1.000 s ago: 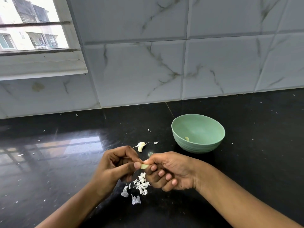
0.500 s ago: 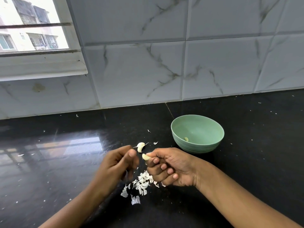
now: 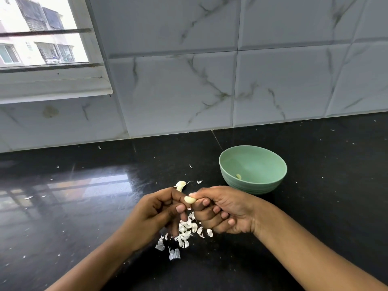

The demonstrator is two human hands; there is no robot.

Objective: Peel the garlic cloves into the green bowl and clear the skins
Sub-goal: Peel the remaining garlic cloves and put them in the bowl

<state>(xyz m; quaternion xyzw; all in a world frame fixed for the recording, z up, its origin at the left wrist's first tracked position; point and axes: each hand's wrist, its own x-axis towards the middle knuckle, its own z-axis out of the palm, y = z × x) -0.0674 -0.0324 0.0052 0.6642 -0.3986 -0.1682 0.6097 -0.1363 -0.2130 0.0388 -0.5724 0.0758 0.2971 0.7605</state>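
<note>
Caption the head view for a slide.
Right hand pinches a garlic clove above a skin pile, green bowl beside.

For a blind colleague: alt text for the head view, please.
The right hand pinches a garlic clove, the left hand close beside it, above a pile of skins on a black counter. A green bowl behind holds a peeled clove.

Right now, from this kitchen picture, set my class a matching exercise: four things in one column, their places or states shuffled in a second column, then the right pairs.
Column one:
1 green bowl
2 garlic skins
3 right hand
4 window

Column two:
A heaped on the black counter
B pinching a garlic clove
C upper left of the view
D a pale clove lies inside it

Pairs: 1-D, 2-A, 3-B, 4-C
</note>
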